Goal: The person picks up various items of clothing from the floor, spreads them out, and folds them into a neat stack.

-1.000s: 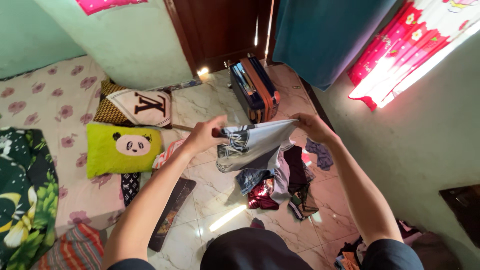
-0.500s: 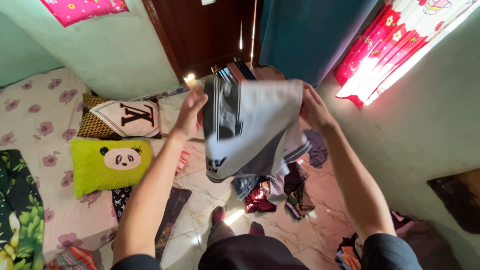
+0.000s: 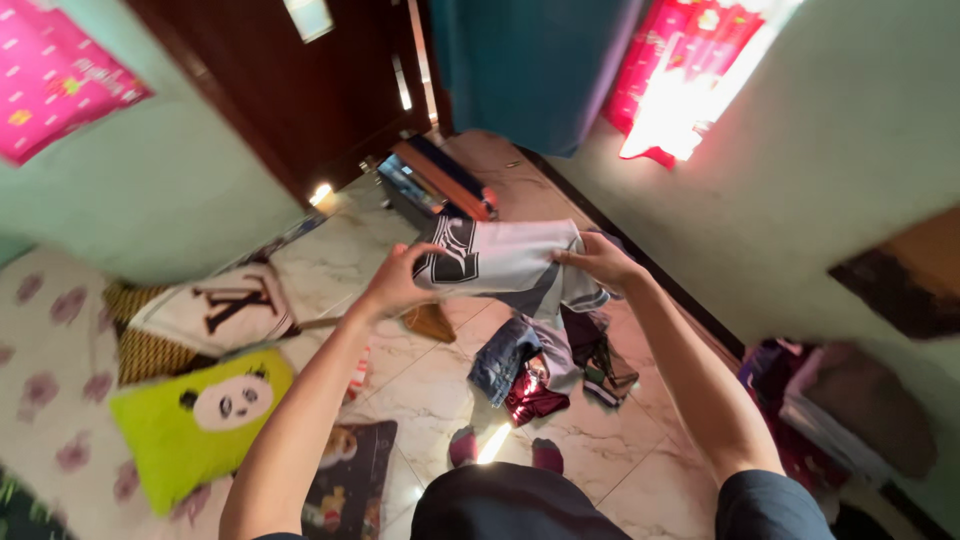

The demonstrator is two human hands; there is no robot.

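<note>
White folded garment (image 3: 510, 262) is hanging in the air above the clothes pile (image 3: 545, 365) | left hand (image 3: 395, 283) is gripping its left edge | right hand (image 3: 598, 262) is pinching its right edge | green panda pillow (image 3: 195, 415) is lying well left of the pile

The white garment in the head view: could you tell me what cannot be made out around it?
- White garment: folded, so its full shape is hidden.
- Left hand and right hand: fingertips tucked behind cloth.
- Clothes pile: single pieces blurred together.
- Feet: partly hidden by the person's body.

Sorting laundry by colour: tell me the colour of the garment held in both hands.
White folded cloth garment with a black graphic; head view.
</note>
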